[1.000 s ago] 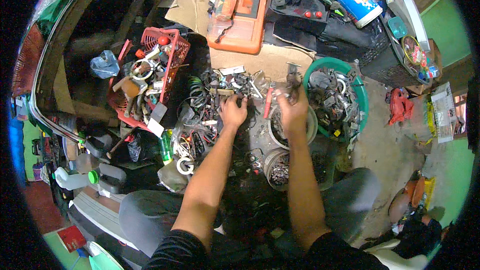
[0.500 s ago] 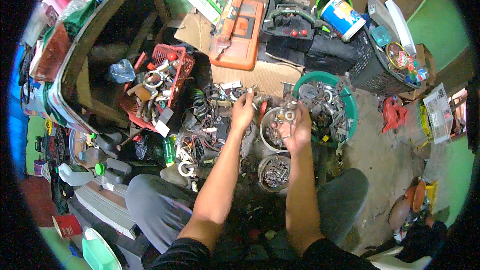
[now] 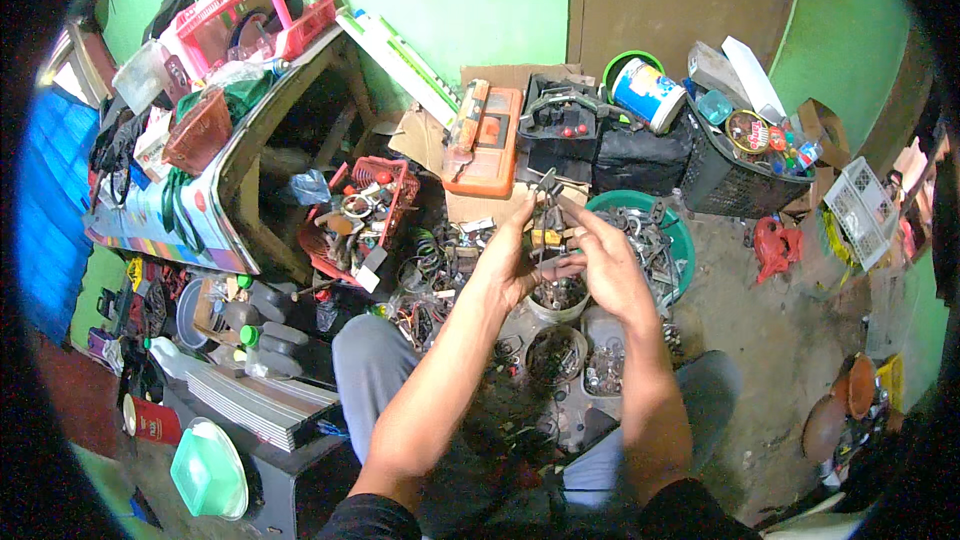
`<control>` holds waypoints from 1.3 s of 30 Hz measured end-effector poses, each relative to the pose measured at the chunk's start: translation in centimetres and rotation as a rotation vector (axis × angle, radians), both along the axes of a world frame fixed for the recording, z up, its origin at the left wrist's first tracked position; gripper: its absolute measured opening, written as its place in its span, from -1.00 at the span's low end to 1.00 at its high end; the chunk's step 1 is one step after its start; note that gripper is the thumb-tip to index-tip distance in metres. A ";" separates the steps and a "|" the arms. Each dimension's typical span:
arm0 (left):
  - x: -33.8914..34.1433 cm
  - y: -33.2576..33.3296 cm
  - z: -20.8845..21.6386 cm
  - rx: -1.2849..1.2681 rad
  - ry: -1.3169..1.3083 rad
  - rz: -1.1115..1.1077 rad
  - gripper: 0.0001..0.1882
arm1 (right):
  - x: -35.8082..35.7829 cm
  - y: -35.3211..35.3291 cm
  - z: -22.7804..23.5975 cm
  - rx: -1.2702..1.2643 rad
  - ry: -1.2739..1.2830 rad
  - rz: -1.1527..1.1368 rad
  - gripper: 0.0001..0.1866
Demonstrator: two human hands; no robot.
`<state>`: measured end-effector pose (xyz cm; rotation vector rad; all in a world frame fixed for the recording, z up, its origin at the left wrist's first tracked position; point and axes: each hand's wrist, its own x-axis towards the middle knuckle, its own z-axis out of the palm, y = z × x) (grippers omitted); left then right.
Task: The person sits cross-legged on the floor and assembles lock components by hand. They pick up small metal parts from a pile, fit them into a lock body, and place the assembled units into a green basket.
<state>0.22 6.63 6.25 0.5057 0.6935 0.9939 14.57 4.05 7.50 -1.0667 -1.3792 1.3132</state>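
Observation:
Both my hands are raised together above the pile of metal parts. My left hand [image 3: 512, 265] and my right hand [image 3: 600, 265] pinch a small dark metal part [image 3: 547, 202] between their fingertips. Below them stand small round tins [image 3: 556, 352] filled with screws and bits. A green basin [image 3: 672, 232] of metal scrap lies just to the right of my hands. My knees, in grey trousers, frame the tins.
An orange toolbox [image 3: 487, 145] and a black case [image 3: 565, 125] lie behind. A red basket [image 3: 362, 220] of parts sits left, a black crate [image 3: 735, 180] of bottles right. A wooden bench [image 3: 250, 140] with a red crate is at left. Bare floor [image 3: 790, 340] lies at right.
My hands have lifted off the parts pile and come together holding a small part. The view has tilted up, showing more of the green wall.

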 end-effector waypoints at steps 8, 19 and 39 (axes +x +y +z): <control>-1.7 -1.4 -0.4 -0.006 -0.220 -0.011 -0.52 | 0.4 -0.6 1.7 0.256 -0.147 0.065 -0.66; -2.4 -1.3 -1.9 -0.076 -0.097 0.234 -0.61 | -1.5 -1.6 0.0 0.585 -0.268 0.004 -0.66; -0.8 -1.9 -3.8 0.003 -0.055 0.361 -0.66 | -0.5 -0.5 -2.7 0.660 -0.387 -0.014 -0.84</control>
